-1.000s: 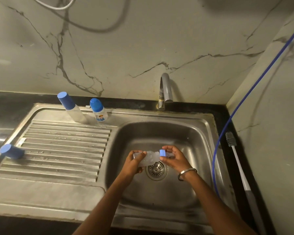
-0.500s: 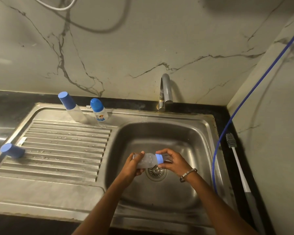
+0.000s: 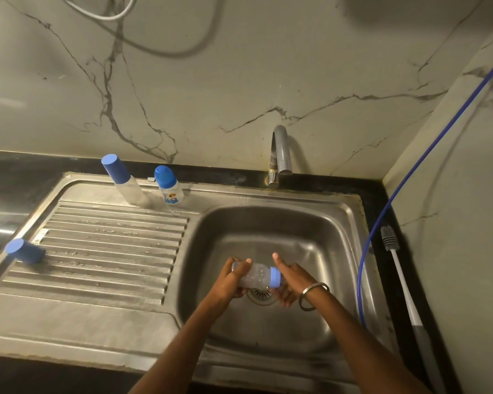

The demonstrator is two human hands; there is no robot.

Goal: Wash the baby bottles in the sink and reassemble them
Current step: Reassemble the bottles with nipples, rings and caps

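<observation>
Marble-veined wall panels (image 3: 239, 81) back a dark counter (image 3: 17, 166) carrying a stainless steel sink (image 3: 268, 223), with its ridged drainboard (image 3: 106, 251) on the left and basin on the right. At the far rim rises a curved grey tap (image 3: 279, 149); no water can be made out. A blue hose (image 3: 382, 214) drops along the right wall, its lower end cut off behind the rim. Beside it lies a white-handled bottle brush (image 3: 396, 268). Two capped bottles stand at the far edge of the drainboard: a tilted bottle (image 3: 125, 183) and a small printed bottle (image 3: 170, 187). A loose blue cap (image 3: 24, 251) lies near the left edge. Over the drain (image 3: 261, 294), partly hidden, the clear baby bottle (image 3: 254, 275) lies sideways. The left hand (image 3: 234, 280) grips its base; the right hand (image 3: 289, 280), wearing a bangle (image 3: 313, 294), holds the blue collar (image 3: 275, 277), whose nipple end is covered.
</observation>
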